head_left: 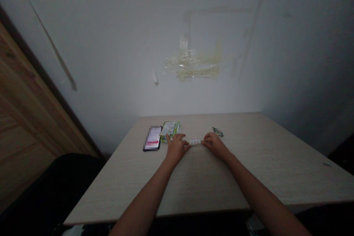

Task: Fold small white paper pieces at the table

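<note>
A small white strip with pink marks point(195, 141) lies stretched between my two hands on the pale wooden table point(276, 162). My left hand point(176, 147) pinches its left end, and my right hand point(214, 143) pinches its right end. Just behind my left hand lies a green and white packet point(170, 129). A small torn green wrapper piece point(218, 131) rests beyond my right hand.
A phone point(153, 138) with a lit screen lies left of the packet. The table stands against a white wall with old tape residue point(193, 64). A wooden door point(24, 118) is at the left, and a dark shape point(47, 188) sits below it.
</note>
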Demonstrator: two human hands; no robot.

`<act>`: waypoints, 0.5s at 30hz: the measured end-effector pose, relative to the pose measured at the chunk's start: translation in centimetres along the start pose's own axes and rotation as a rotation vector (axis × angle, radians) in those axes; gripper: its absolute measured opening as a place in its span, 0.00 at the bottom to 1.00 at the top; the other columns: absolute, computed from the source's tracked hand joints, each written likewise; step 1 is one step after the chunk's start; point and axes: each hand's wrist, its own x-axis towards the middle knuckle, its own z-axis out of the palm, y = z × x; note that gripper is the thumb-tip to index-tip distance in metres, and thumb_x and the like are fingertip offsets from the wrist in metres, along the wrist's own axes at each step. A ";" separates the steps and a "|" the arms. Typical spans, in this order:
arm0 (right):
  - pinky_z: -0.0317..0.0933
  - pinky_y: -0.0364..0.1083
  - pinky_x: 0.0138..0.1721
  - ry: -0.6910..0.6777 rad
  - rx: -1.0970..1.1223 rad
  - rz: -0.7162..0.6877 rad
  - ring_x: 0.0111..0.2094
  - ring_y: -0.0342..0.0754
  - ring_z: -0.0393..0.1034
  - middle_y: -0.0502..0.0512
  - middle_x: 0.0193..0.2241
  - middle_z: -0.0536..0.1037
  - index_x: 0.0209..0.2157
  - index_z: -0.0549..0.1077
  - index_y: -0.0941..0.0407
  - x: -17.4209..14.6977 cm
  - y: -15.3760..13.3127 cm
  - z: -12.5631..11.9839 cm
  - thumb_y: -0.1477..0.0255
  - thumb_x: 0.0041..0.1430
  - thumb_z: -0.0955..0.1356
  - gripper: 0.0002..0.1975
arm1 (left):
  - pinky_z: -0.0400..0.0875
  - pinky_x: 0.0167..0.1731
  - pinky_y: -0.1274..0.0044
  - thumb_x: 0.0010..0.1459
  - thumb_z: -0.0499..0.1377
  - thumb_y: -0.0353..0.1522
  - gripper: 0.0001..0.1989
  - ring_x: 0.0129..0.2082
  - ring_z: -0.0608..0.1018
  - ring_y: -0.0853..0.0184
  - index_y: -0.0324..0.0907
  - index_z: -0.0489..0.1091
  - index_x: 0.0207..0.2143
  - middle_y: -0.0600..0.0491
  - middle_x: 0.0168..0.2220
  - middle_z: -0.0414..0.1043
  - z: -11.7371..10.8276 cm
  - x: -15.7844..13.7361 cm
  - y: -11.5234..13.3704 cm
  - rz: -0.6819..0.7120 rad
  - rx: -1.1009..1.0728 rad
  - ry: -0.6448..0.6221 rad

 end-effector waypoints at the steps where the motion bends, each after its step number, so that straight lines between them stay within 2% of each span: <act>1: 0.61 0.50 0.47 -0.001 0.007 0.007 0.42 0.50 0.68 0.58 0.37 0.76 0.33 0.81 0.56 0.0 -0.1 0.0 0.67 0.61 0.67 0.11 | 0.27 0.60 0.42 0.58 0.60 0.41 0.09 0.60 0.65 0.54 0.52 0.79 0.36 0.52 0.56 0.69 0.0 0.0 0.0 -0.005 -0.004 -0.003; 6: 0.61 0.49 0.48 -0.016 0.018 0.010 0.42 0.50 0.68 0.58 0.35 0.76 0.32 0.81 0.56 -0.1 -0.6 -0.6 0.67 0.61 0.68 0.11 | 0.27 0.60 0.42 0.60 0.58 0.40 0.09 0.59 0.65 0.56 0.51 0.79 0.35 0.52 0.55 0.70 0.1 0.0 -0.1 0.013 -0.027 0.015; 11: 0.60 0.51 0.48 -0.022 -0.022 -0.054 0.44 0.51 0.67 0.57 0.38 0.76 0.36 0.81 0.52 -0.2 0.1 -0.7 0.67 0.56 0.71 0.07 | 0.27 0.60 0.43 0.55 0.63 0.42 0.10 0.59 0.65 0.55 0.50 0.78 0.36 0.51 0.56 0.69 -0.1 -0.1 -0.4 0.034 -0.050 0.001; 15: 0.59 0.50 0.47 -0.008 0.015 -0.045 0.42 0.50 0.66 0.56 0.35 0.76 0.31 0.81 0.54 0.0 0.8 -0.1 0.68 0.57 0.71 0.06 | 0.25 0.60 0.43 0.54 0.64 0.42 0.08 0.58 0.66 0.56 0.50 0.78 0.34 0.52 0.55 0.70 0.1 0.0 -0.6 0.046 -0.058 0.019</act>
